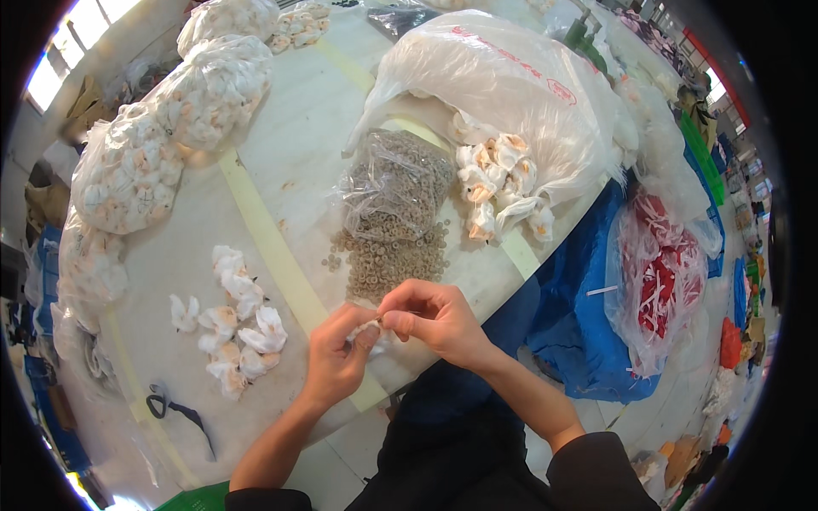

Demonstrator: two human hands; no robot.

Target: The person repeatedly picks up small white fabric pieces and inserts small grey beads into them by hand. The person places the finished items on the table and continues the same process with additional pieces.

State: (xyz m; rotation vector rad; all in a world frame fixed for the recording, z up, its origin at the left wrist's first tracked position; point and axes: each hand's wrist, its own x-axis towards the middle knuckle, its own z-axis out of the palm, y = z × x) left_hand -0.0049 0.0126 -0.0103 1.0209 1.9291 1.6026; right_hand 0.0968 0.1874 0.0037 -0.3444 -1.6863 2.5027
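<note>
The left hand (337, 351) and right hand (436, 322) are pinching a small piece (380, 318) between nearly closed fingers, just beside the rings (396, 266), probably lying close for easy reach.

Red printing (511, 53) on the large translucent plastic bag (503, 98), too blurred to read
</note>
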